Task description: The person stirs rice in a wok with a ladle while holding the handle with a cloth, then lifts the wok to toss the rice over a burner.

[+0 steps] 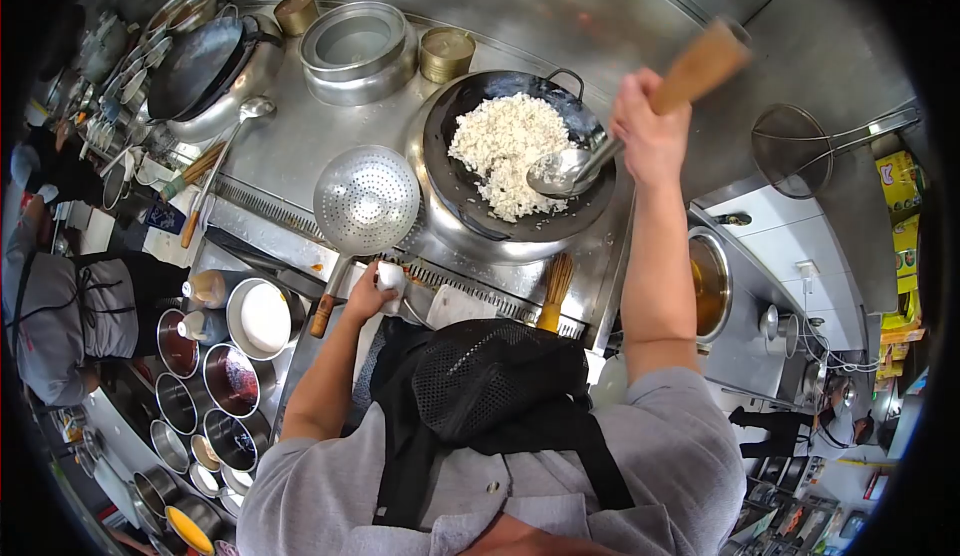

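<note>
A black wok [600, 191] on the steel range holds a heap of white rice [510, 141]. My right hand [650, 126] is closed round the wooden handle of a metal ladle [565, 173], whose bowl rests against the rice at its right side. My left hand [370, 293] grips a folded white cloth [391, 281] near the front edge of the range, below the wok. Just beside that hand lies a perforated strainer [367, 201], its wooden handle pointing down and left.
A bamboo brush [556, 291] lies below the wok. Behind stand a steel pot [358, 51] and a tin can [446, 54]. Ingredient pots [232, 378] fill the left side. A mesh skimmer [792, 151] hangs at right. A co-worker [75, 306] stands at far left.
</note>
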{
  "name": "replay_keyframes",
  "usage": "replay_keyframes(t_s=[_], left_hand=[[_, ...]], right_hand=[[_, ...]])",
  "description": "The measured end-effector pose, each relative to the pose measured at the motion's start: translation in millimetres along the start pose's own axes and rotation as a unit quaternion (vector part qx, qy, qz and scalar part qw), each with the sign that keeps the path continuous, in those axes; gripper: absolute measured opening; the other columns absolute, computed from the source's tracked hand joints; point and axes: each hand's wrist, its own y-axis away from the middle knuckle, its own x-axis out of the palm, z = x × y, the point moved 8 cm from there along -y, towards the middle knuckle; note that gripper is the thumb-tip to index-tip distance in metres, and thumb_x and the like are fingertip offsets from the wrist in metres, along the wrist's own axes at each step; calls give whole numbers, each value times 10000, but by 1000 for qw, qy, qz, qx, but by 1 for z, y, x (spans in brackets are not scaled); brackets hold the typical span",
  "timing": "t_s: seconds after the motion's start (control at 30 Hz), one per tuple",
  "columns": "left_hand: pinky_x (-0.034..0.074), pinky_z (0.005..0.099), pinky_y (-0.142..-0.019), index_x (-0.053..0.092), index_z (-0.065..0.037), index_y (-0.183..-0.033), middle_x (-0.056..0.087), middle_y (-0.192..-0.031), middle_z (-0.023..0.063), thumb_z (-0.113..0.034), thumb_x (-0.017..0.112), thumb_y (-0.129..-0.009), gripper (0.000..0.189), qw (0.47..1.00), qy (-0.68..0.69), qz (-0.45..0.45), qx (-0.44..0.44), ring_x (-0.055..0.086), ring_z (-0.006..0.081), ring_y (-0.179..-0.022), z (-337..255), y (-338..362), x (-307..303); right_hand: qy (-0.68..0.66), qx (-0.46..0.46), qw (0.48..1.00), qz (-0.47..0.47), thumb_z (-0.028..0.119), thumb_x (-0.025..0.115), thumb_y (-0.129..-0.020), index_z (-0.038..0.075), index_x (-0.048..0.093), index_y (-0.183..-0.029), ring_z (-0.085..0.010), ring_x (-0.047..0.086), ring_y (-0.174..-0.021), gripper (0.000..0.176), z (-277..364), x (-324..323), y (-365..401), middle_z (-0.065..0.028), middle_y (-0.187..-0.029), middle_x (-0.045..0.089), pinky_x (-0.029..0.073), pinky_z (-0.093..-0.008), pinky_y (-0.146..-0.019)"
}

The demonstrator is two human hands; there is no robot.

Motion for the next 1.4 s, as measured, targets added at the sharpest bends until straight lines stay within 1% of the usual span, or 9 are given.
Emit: replay_keyframes(t_s=[0.2, 0.4, 0.57, 0.77, 0.87, 0.9, 1.07, 1.23, 1.4], left_hand=[[504, 392, -809, 361, -78, -1320, 519, -1179, 107, -185, 646, -797, 605, 893, 446, -56, 19, 560, 247, -1010, -145, 54, -47], [509, 331, -582, 460, -58, -1140, 605, -864, 92, -280, 599, -873, 373, 913, 403, -9, -57, 610, 186, -748, -157, -1, 4], [486, 389, -578, 526, -166, -1072, 621, -865, 19, -483, 401, -936, 367, 903, 373, 84, -196, 595, 173, -774, -181, -13, 92], [498, 363, -514, 529, -159, -1044, 603, -793, 21, -497, 455, -923, 366, 883, 399, 73, -235, 596, 191, -665, -194, -37, 123], [479, 373, -449, 567, -37, -909, 610, -760, 90, -209, 600, -815, 199, 915, 349, 13, -201, 604, 221, -608, -183, -62, 126], [479, 373, -449, 567, -37, -909, 610, -760, 90, -209, 600, -815, 199, 916, 349, 13, -199, 604, 221, -608, -172, -68, 133], [512, 395, -673, 473, 79, -1110, 615, -972, 223, -157, 612, -752, 451, 961, 211, -163, -71, 632, 312, -810, -164, -96, 103], [516, 413, -732, 432, 66, -1172, 597, -1035, 259, -179, 618, -744, 527, 972, 157, -155, -83, 629, 347, -922, -157, -109, 94], [509, 411, -750, 447, 59, -1164, 605, -1019, 258, -190, 610, -734, 523, 973, 150, -157, -83, 626, 358, -928, -153, -107, 97]], right_hand=[[-160, 100, 982, -20, 124, 633, -869, 66, 481, -730, -112, 441, -450, 214, -143, -46, -10, -4, -531, 440, 374, -270, -445], [-149, -80, 982, -83, 150, 602, -894, 92, 470, -736, -66, 343, -430, 214, 34, -73, -8, 36, -542, 377, 308, -244, -428], [-62, 18, 989, -130, 150, 572, -918, 81, 476, -774, -65, 337, -425, 186, -106, -35, 20, 36, -550, 394, 291, -244, -397], [-123, -94, 985, -78, 153, 533, -940, 67, 471, -726, -74, 334, -427, 239, 14, -48, -22, 24, -534, 376, 280, -239, -401], [-138, -81, 977, -139, 194, 516, -935, 91, 424, -678, -84, 346, -435, 291, -49, -46, -12, 24, -543, 374, 292, -235, -416], [-277, 55, 940, -189, 187, 578, -901, 93, 437, -689, -95, 344, -431, 271, -158, -48, -12, 26, -543, 377, 303, -238, -426], [-43, 17, 989, -140, 132, 590, -890, 73, 472, -726, -89, 365, -441, 210, -42, -28, -43, 18, -537, 388, 311, -257, -421], [-110, -225, 954, -165, 129, 546, -910, 75, 486, -747, -95, 388, -437, 182, -51, -63, -14, 23, -524, 382, 326, -246, -425], [-91, 15, 993, -71, 99, 555, -902, 87, 473, -747, -120, 403, -453, 176, -99, -8, -58, 11, -515, 401, 331, -253, -443]])
